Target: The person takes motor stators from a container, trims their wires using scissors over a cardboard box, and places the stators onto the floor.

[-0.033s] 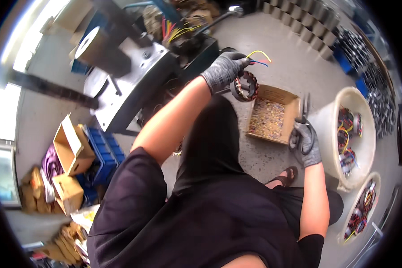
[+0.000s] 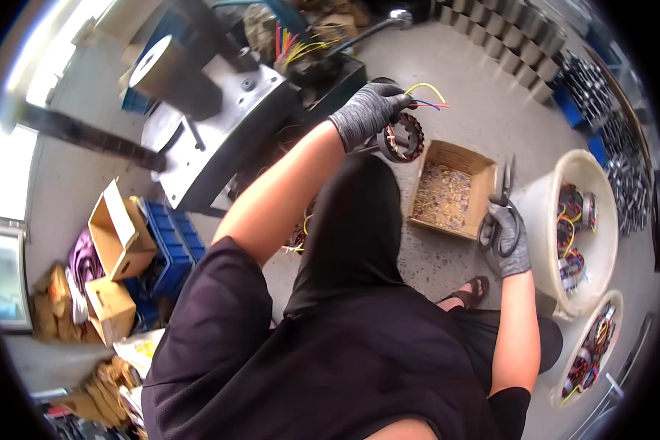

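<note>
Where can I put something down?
Bare grey floor lies between the open brown cardboard box and rows of grey cylinders, and between the box and the dark sandal. It's crowded by the grey-gloved right hand: black-handled scissors, round white plastic tub.

Grey floor [image 2: 418, 62] noted, speckled in places. A cardboard box [image 2: 484, 187] of coloured clippings [image 2: 441, 196] is set on it, with a pale tub [image 2: 539, 199] placed nearby. Grey cylinders [image 2: 512, 44] are ranked in rows farther off.

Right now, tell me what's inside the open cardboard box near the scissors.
Small multicoloured scraps lie in the cardboard box, covering its bottom; anything beneath cannot be seen.
</note>
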Tool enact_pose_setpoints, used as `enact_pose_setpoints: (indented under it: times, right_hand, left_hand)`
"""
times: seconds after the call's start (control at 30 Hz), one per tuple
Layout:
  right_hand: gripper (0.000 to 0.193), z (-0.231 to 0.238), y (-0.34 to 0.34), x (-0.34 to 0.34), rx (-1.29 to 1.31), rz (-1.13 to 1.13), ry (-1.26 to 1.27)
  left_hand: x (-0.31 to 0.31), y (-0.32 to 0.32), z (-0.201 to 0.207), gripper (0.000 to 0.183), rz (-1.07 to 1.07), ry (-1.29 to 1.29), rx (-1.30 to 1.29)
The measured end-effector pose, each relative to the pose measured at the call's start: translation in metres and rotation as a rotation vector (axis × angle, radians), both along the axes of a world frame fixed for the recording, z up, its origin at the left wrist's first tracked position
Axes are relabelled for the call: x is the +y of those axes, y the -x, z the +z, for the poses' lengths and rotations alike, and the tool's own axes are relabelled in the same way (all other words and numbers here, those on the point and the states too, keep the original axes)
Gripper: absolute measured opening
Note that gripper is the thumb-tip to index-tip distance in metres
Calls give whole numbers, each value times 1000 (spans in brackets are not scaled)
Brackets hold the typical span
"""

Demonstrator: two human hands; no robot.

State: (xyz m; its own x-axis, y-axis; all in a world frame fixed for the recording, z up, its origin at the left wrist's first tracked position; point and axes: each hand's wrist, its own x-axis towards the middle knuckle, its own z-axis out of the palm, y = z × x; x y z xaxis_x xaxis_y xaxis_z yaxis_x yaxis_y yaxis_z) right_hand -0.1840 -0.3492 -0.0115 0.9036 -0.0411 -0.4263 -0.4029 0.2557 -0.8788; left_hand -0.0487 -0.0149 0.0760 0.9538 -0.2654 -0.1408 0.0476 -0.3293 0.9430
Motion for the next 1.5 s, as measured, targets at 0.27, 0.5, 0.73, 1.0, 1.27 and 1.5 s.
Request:
enact_pose_setpoints:
  times: [0.27,0.5,0.73,1.0,1.27,1.5]
  right_hand:
    - [41,11,-2,5,-16,45,3]
    - [47,17,3,-7,-61,9,4]
    - [41,29,-4,-7,-155,36,83]
    - [39,122,-11,-89,-225,-269,349]
    - [54,86,-11,-273,63,-534,597]
    - [52,-9,2,-342,288,-69,1376]
  left_hand:
    - [120,10,-99,32,4,-354,26]
    - [244,45,-195,16,-375,-912,-468]
    - [315,92,-266,26,79,-849,182]
    - [215,65,-212,23,499,-552,-122]
    - [7,-7,-20,21,301,375,-300]
    - [-147,20,14,26,-87,535,-23]
